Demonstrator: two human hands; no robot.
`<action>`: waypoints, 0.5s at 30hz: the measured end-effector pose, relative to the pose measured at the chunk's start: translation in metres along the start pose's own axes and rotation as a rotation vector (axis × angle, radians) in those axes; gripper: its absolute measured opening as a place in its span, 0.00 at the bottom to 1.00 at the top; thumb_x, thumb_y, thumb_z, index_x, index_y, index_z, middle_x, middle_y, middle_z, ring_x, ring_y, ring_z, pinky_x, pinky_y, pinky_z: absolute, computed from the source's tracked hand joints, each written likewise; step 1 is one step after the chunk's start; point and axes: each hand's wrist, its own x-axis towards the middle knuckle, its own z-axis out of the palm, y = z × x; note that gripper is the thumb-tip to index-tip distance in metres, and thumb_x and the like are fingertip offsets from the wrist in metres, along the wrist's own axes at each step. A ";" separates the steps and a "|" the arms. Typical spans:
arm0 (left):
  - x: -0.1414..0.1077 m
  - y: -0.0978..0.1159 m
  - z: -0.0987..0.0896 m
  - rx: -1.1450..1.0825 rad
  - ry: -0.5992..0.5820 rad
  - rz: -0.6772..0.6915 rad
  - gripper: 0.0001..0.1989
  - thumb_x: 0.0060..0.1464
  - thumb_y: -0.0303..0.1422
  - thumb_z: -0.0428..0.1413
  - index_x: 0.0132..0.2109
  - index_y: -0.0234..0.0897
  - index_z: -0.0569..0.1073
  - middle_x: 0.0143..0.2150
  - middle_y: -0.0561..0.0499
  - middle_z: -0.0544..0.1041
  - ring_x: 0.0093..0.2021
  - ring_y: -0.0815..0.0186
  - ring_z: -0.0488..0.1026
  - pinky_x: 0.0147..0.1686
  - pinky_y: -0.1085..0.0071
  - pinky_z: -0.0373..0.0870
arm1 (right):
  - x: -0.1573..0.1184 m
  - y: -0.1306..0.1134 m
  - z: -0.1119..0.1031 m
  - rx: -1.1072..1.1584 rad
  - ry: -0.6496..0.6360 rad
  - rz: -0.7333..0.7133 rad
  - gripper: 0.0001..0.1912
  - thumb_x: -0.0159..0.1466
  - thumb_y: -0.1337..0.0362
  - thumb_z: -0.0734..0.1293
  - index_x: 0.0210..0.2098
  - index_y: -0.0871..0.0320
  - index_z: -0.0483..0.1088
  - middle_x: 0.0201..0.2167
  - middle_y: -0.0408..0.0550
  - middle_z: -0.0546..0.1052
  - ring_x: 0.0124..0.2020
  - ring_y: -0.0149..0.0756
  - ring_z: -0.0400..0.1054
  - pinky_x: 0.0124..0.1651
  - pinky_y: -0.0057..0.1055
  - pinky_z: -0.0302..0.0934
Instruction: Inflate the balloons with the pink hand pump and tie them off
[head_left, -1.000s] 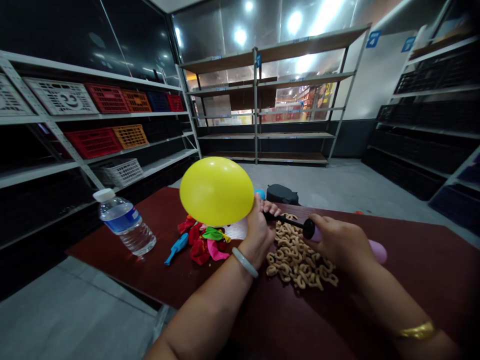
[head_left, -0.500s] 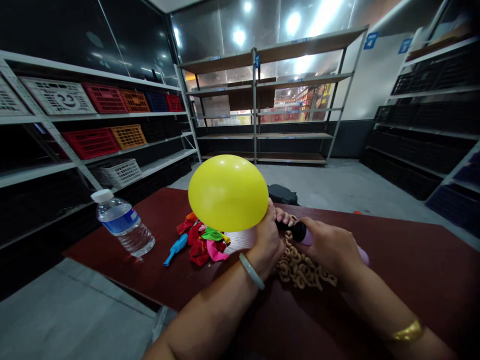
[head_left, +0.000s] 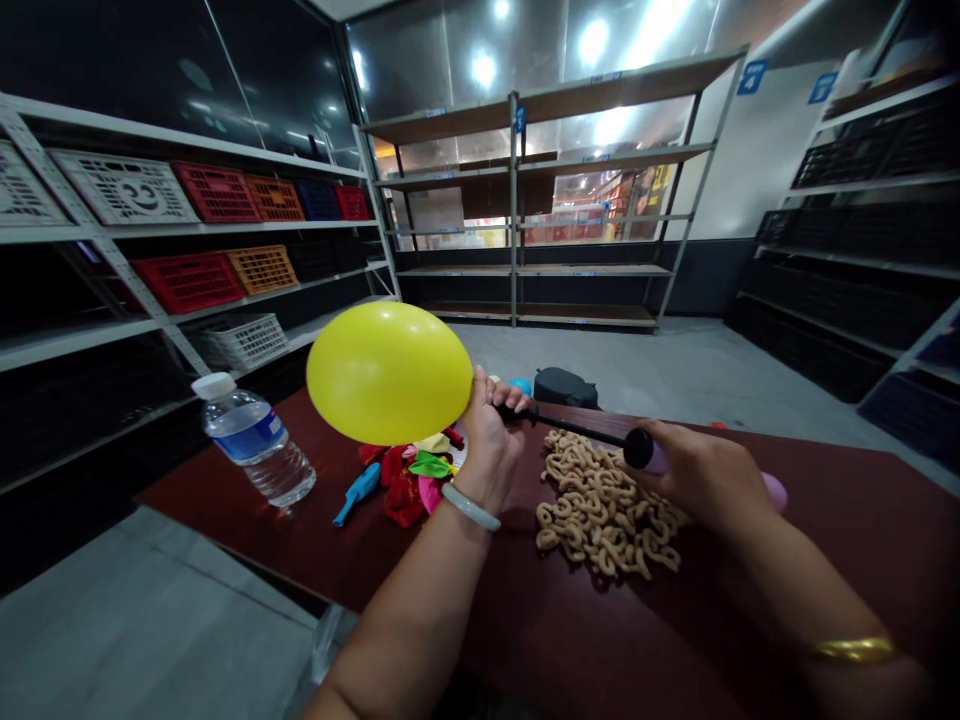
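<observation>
The fingers of the left hand are clamped where the yellow balloon meets the black end of the pump (the balloon's neck is hidden in the grip). The fingers of the right hand are wrapped round the pump's lilac barrel, and the black rod shows bare between the hands. The balloon is round and full, to the left of the left hand and above the worktop. A pale bangle circles the left wrist, a gold one the right. Curled tan pieces lie heaped below the rod. Limp balloons lie partly behind the yellow one, a bottle stands left of them, and beyond are crates on shelves.
</observation>
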 end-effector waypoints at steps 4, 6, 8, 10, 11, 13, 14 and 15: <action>-0.008 -0.016 0.001 -0.025 -0.005 -0.038 0.26 0.58 0.44 0.60 0.23 0.38 0.54 0.19 0.59 0.52 0.18 0.75 0.51 0.21 0.74 0.52 | 0.000 -0.009 -0.004 -0.022 -0.024 -0.019 0.26 0.61 0.43 0.65 0.50 0.55 0.72 0.42 0.50 0.81 0.33 0.43 0.76 0.28 0.35 0.57; -0.013 -0.026 0.002 -0.023 -0.012 -0.076 0.25 0.59 0.42 0.59 0.24 0.38 0.55 0.19 0.59 0.52 0.18 0.75 0.51 0.21 0.74 0.52 | 0.000 -0.015 -0.005 -0.027 -0.033 -0.035 0.27 0.61 0.43 0.64 0.50 0.55 0.71 0.42 0.51 0.81 0.32 0.43 0.76 0.27 0.34 0.56; -0.020 -0.037 0.001 -0.005 -0.021 -0.113 0.24 0.59 0.42 0.59 0.24 0.37 0.55 0.19 0.59 0.52 0.19 0.74 0.52 0.22 0.74 0.53 | -0.001 -0.023 -0.006 -0.021 -0.040 -0.052 0.27 0.62 0.42 0.64 0.50 0.56 0.71 0.42 0.51 0.81 0.32 0.43 0.76 0.26 0.34 0.55; -0.028 -0.048 0.000 0.022 -0.040 -0.144 0.25 0.58 0.44 0.59 0.24 0.37 0.56 0.19 0.59 0.53 0.20 0.74 0.54 0.24 0.73 0.55 | -0.002 -0.030 -0.006 -0.010 -0.045 -0.064 0.28 0.62 0.42 0.63 0.51 0.57 0.70 0.41 0.52 0.81 0.33 0.44 0.76 0.26 0.34 0.55; -0.032 -0.054 -0.001 0.039 -0.059 -0.156 0.25 0.57 0.45 0.60 0.24 0.37 0.56 0.19 0.58 0.55 0.20 0.73 0.56 0.25 0.73 0.57 | -0.003 -0.034 -0.007 -0.004 -0.049 -0.067 0.29 0.63 0.42 0.62 0.52 0.57 0.69 0.42 0.53 0.81 0.34 0.44 0.76 0.27 0.35 0.55; -0.039 -0.062 -0.003 0.080 -0.098 -0.166 0.25 0.57 0.48 0.59 0.24 0.37 0.57 0.19 0.57 0.58 0.22 0.72 0.59 0.28 0.72 0.61 | -0.003 -0.040 -0.009 0.013 -0.063 -0.070 0.30 0.64 0.41 0.60 0.55 0.58 0.67 0.43 0.53 0.81 0.35 0.45 0.76 0.28 0.35 0.57; -0.042 -0.064 -0.003 0.104 -0.108 -0.161 0.25 0.57 0.48 0.59 0.24 0.38 0.58 0.19 0.57 0.60 0.22 0.71 0.60 0.30 0.71 0.62 | -0.004 -0.043 -0.010 0.026 -0.072 -0.072 0.31 0.65 0.41 0.60 0.56 0.57 0.66 0.43 0.53 0.81 0.35 0.45 0.76 0.28 0.35 0.58; -0.044 -0.066 -0.004 0.128 -0.108 -0.154 0.25 0.56 0.49 0.59 0.24 0.38 0.58 0.20 0.56 0.61 0.23 0.70 0.62 0.31 0.70 0.64 | -0.003 -0.045 -0.012 0.039 -0.080 -0.073 0.31 0.65 0.41 0.60 0.57 0.56 0.66 0.44 0.52 0.80 0.35 0.44 0.76 0.29 0.35 0.58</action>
